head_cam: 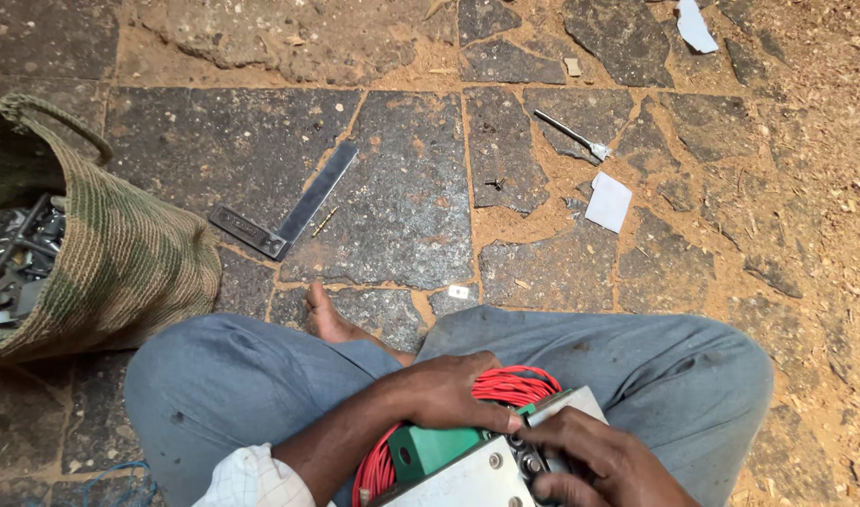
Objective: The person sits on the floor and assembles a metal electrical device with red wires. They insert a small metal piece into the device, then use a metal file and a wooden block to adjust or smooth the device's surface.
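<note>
Rough stone slabs (402, 188) with sandy, sawdust-filled joints make up the floor where the person sits cross-legged in grey-blue trousers, one bare foot (328, 317) showing between the knees. In the lap at the bottom edge lies a power tool (477, 460) with a green body and a pale metal plate; its long axis runs diagonally, from lower left up toward the right knee. A coil of red cord (500, 387) is bunched against its upper side. The left hand (444, 390) rests curled over the cord and the top of the green body, gripping there. The right hand (594, 460) is clenched around the dark part at the tool's right end. Ahead on the slabs lies a steel try square (289, 208), its blade pointing up and right, with a small screw (324, 222) just beside it. Farther right are a spade drill bit (570, 134) and a white scrap of paper (608, 201). At the left stands a woven bag (120, 253) holding metal hardware.
</note>
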Action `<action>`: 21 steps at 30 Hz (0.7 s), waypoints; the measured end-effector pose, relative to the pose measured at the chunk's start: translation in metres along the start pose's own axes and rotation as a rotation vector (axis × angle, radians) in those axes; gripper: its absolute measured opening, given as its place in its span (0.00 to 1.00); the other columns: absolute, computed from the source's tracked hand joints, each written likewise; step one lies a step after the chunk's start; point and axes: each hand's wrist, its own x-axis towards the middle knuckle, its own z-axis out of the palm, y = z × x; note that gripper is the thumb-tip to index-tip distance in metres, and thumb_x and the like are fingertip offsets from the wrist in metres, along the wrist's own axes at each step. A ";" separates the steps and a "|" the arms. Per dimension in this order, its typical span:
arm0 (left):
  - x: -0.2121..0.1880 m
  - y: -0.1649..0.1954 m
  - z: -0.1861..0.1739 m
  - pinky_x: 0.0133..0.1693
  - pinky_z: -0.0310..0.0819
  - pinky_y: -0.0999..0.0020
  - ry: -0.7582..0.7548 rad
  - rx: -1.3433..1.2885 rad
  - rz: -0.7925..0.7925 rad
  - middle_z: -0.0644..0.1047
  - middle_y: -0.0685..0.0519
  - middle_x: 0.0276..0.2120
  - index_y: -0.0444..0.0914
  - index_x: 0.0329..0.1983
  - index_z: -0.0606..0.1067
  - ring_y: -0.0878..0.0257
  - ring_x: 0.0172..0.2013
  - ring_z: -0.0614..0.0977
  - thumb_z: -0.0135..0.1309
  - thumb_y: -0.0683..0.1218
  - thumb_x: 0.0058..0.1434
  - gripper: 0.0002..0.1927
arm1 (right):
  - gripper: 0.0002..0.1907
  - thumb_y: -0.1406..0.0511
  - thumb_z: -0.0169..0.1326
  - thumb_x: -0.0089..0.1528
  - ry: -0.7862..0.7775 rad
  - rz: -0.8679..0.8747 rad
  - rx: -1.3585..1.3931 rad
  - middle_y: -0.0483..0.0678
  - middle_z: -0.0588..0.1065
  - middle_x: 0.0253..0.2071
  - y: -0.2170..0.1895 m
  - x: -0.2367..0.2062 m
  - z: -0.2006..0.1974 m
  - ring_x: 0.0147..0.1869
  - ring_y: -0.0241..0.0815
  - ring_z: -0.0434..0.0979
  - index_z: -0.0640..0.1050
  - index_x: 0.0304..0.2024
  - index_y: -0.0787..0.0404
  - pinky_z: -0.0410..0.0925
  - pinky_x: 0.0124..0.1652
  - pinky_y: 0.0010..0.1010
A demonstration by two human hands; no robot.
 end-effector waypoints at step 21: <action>0.009 -0.010 0.007 0.52 0.74 0.57 0.015 -0.033 0.042 0.79 0.39 0.51 0.35 0.58 0.74 0.48 0.53 0.81 0.56 0.79 0.43 0.53 | 0.13 0.59 0.71 0.58 0.094 0.416 -0.099 0.44 0.75 0.32 -0.024 -0.001 0.013 0.42 0.38 0.75 0.83 0.33 0.60 0.74 0.41 0.30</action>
